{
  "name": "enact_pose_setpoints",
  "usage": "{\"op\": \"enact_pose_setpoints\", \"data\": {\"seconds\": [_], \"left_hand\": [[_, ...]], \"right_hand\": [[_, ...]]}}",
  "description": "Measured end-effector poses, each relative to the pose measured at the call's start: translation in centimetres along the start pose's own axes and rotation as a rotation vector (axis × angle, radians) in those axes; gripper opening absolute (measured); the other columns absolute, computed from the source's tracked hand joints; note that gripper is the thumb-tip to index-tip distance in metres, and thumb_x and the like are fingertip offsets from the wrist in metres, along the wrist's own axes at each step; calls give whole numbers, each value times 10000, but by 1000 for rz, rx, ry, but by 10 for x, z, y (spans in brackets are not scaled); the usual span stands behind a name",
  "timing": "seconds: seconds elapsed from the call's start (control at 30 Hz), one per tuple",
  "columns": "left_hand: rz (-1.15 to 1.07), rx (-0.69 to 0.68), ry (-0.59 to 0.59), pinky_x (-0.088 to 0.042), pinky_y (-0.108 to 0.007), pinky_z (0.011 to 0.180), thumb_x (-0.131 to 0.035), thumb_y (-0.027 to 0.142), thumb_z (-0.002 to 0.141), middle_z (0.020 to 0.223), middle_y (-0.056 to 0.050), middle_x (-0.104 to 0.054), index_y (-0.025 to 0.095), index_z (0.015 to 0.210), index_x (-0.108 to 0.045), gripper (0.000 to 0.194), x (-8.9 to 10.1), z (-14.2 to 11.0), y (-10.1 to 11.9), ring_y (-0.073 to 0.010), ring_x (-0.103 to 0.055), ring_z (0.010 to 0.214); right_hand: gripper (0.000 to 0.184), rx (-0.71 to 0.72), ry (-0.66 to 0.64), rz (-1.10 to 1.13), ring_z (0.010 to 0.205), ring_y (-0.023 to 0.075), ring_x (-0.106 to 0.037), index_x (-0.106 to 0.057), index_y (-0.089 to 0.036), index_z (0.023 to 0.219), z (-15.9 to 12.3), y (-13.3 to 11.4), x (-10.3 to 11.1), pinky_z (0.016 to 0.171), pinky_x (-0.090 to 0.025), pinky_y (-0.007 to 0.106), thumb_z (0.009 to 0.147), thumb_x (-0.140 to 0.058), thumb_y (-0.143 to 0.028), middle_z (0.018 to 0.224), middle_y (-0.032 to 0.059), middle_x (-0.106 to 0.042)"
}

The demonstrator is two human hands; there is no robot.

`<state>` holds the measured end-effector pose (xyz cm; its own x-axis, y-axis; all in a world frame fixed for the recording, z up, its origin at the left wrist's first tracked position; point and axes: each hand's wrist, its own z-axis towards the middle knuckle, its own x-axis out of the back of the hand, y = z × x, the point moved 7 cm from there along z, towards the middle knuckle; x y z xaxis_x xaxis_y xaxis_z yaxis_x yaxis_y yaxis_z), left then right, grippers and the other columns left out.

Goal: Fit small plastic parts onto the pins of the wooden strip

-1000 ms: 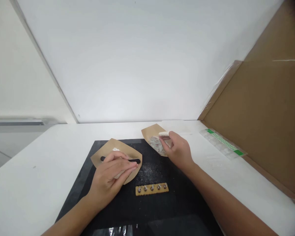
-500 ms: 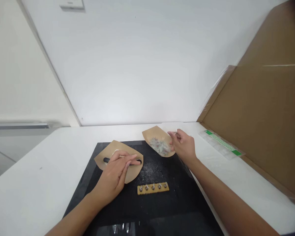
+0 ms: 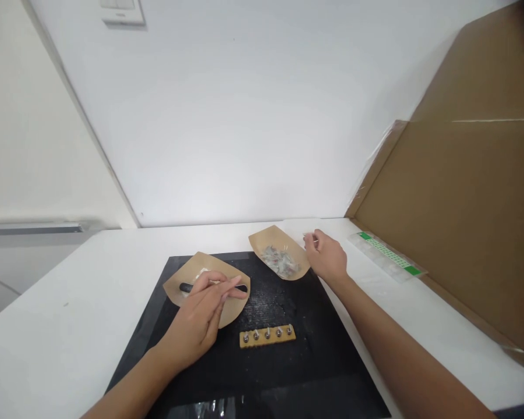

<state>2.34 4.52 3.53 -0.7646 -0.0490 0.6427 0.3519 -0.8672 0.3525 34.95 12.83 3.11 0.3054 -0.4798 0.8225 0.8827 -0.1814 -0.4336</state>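
My left hand (image 3: 198,320) rests on a brown paper tray (image 3: 187,277) at the left of a black mat (image 3: 253,372), its fingers closed round a black rod-like tool (image 3: 187,287) lying in that tray. My right hand (image 3: 327,259) sits on the white table just right of a second brown paper tray (image 3: 262,240) that holds several small grey and red parts (image 3: 280,261). Its fingers are curled in a pinch on something small and pale that I cannot make out. A small wooden strip with several metal screws (image 3: 267,336) lies on the mat between my arms.
A clear plastic strip with green ends (image 3: 386,255) lies at the right, against a tall brown cardboard panel (image 3: 471,221). The white table (image 3: 70,308) meets a white wall behind. Crinkled clear plastic (image 3: 209,407) lies at the mat's near edge.
My right hand has drawn out of the parts tray and moved right onto the table beside it. My left hand stays on the left tray.
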Motion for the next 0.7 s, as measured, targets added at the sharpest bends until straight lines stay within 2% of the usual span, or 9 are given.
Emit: {"op": "enact_pose_setpoints", "data": {"seconds": [0.13, 0.27, 0.47, 0.7], "left_hand": [[-9, 65, 3, -503, -493, 1035, -356, 45, 1041, 1244, -110, -746, 221, 1614, -354, 599, 0, -5, -9, -264, -580, 1188], [-10, 103, 32, -510, -497, 1028, -328, 29, 1026, 1337, -138, -694, 226, 1670, -221, 682, 3, -6, -14, -283, -553, 1257], [20, 72, 34, -489, -543, 1056, -366, 31, 1013, 1386, -154, -660, 245, 1669, -236, 703, 5, -4, -10, -313, -544, 1294], [35, 49, 71, -465, -526, 1068, -442, 33, 1010, 1379, -156, -658, 226, 1653, -273, 693, 8, 1, -1, -315, -527, 1313]], "right_hand": [[223, 22, -70, -13, 862, 240, -697, -660, -231, 806, 1, 1, -8, 618, -344, 297, 954, -572, -372, 932, 64, -786], [63, 72, -153, 20, 849, 206, -701, -658, -230, 854, 3, 2, -19, 626, -386, 273, 858, -674, -291, 1027, 31, -792], [121, 54, -216, 50, 830, 184, -720, -652, -207, 946, 5, 12, -31, 670, -437, 260, 839, -707, -222, 1027, 37, -798], [195, 20, -215, 42, 898, 212, -734, -683, -227, 995, 1, 12, -30, 679, -436, 273, 814, -748, -251, 976, 20, -805]]}}
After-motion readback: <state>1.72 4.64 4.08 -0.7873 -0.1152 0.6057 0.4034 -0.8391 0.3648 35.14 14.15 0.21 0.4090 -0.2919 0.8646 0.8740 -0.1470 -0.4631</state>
